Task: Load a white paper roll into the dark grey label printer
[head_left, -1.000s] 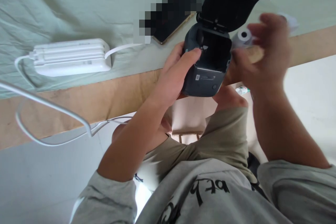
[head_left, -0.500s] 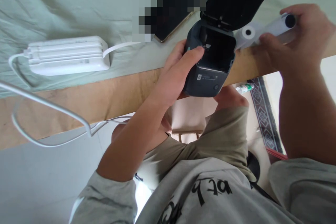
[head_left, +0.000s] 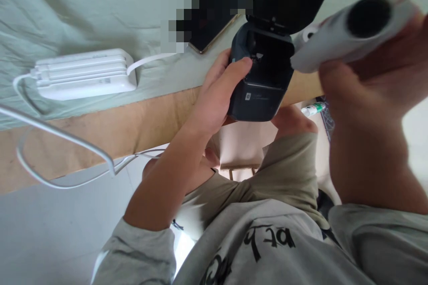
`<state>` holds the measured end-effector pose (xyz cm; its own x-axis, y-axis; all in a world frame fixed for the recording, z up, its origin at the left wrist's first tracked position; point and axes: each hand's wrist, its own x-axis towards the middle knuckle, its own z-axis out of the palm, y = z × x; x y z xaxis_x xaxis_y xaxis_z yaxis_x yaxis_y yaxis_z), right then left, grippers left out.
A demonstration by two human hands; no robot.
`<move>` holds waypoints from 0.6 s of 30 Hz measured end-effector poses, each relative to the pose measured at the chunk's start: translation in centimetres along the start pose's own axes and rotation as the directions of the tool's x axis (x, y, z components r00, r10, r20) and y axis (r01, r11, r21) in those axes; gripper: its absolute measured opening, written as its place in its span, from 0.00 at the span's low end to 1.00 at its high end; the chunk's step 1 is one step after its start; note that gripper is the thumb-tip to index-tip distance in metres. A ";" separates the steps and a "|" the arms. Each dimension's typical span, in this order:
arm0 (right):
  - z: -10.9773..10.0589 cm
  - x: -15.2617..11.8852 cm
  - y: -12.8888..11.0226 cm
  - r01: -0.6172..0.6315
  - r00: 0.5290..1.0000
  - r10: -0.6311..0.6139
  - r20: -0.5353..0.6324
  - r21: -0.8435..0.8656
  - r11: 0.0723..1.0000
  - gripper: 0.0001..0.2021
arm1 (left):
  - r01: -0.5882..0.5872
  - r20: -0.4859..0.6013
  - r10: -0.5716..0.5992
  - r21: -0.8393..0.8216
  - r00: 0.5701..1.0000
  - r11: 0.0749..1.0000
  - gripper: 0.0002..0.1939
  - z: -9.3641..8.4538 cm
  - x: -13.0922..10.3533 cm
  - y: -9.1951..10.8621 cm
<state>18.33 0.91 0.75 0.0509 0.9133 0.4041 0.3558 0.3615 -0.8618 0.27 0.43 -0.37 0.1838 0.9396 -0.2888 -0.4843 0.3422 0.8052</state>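
While the left hand (head_left: 217, 93) clasped the open label printer (head_left: 261, 78) at the table's edge (head_left: 100, 127), the right hand (head_left: 364, 93) gripped a white paper roll (head_left: 351, 31) raised beside it; dropping it squarely into the bay looked wisest.

The printer (head_left: 261, 80) sits at the near edge of the surface (head_left: 100, 129), lid raised behind it. A power bank (head_left: 83, 73) lies well to its left, a phone (head_left: 207, 35) just behind-left. A paper roll (head_left: 347, 31), apparently held up, is at its right.
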 end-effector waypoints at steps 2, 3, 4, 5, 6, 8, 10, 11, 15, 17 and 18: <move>1.0 -0.1 -0.6 0.229 0.970 -0.207 0.129 -0.187 0.955 0.29 | 0.006 -0.016 -0.006 0.005 1.000 1.000 0.05 0.0 -0.1 0.0; 1.4 -0.1 -0.8 0.321 0.942 -0.271 0.197 -0.308 0.896 0.27 | 0.002 -0.026 -0.002 0.003 1.000 1.000 0.04 0.0 -0.1 0.0; 1.5 -0.2 -1.0 0.386 0.920 -0.307 0.244 -0.426 0.818 0.25 | -0.008 -0.032 0.008 -0.003 0.999 1.000 0.04 0.1 -0.2 0.0; 1.6 -0.2 -1.1 0.402 0.915 -0.308 0.261 -0.524 0.751 0.23 | -0.018 -0.024 0.018 -0.011 1.000 1.000 0.03 0.2 -0.3 0.1; 1.6 -0.3 -1.2 0.390 0.921 -0.286 0.266 -0.607 0.692 0.23 | -0.027 -0.012 0.027 -0.017 1.000 0.999 0.03 0.3 -0.4 0.2; 1.5 -0.4 -1.4 0.380 0.925 -0.271 0.267 -0.696 0.609 0.23 | -0.030 0.003 0.030 -0.016 1.000 0.999 0.03 0.4 -0.5 0.4; 1.5 -0.4 -1.5 0.354 0.935 -0.248 0.254 -0.713 0.605 0.23 | -0.016 0.006 0.017 -0.002 1.000 1.000 0.03 0.4 -0.5 0.5; 1.6 -0.4 -1.5 0.346 0.938 -0.237 0.252 -0.710 0.614 0.22 | -0.012 0.006 0.012 0.004 1.000 1.000 0.03 0.5 -0.4 0.5; 2.1 -0.1 -1.8 0.388 0.921 -0.240 0.307 -0.679 0.623 0.11 | -0.008 0.004 0.008 0.011 1.000 1.000 0.03 0.6 -0.4 0.6; 2.3 0.0 -1.9 0.428 0.903 -0.264 0.339 -0.662 0.615 0.05 | -0.012 -0.009 0.012 0.005 1.000 1.000 0.03 0.6 -0.5 0.6; 2.4 0.0 -1.9 0.441 0.897 -0.284 0.338 -0.647 0.622 0.04 | -0.011 -0.013 0.011 -0.002 1.000 1.000 0.03 0.6 -0.6 0.6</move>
<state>15.43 0.72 1.67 -0.3705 0.7801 0.5041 0.8477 0.5059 -0.1598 0.39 0.02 0.60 0.1674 0.9432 -0.2870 -0.4878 0.3323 0.8073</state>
